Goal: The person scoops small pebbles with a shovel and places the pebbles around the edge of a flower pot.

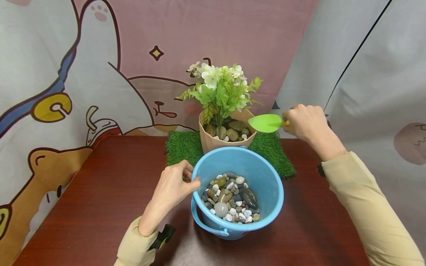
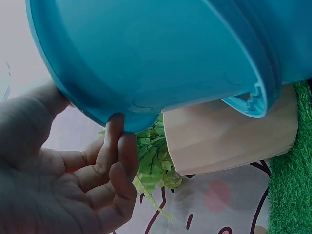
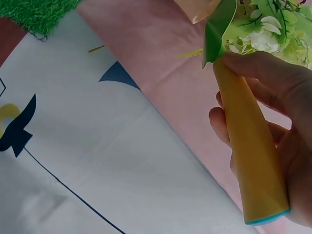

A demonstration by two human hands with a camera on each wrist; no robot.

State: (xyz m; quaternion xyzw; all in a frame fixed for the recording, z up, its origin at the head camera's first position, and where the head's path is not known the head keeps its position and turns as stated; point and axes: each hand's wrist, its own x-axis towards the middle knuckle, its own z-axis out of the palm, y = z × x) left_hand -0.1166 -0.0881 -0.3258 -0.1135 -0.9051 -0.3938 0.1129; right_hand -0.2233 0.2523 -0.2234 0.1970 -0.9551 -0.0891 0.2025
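My right hand grips the yellow handle of a toy trowel. Its green blade overlaps the right rim of the beige flowerpot in the head view, and no stones show on it. Pebbles and white and green artificial flowers fill the pot. In front of it stands a light blue bucket with mixed pebbles at the bottom. With thumb inside and fingers outside, my left hand pinches the bucket's left rim; the left wrist view shows a fingertip against the outer wall.
Beneath the pot lies a green artificial grass mat on the dark red-brown table. The bucket's handle hangs down at its front left. A cartoon-printed cloth covers the wall behind.
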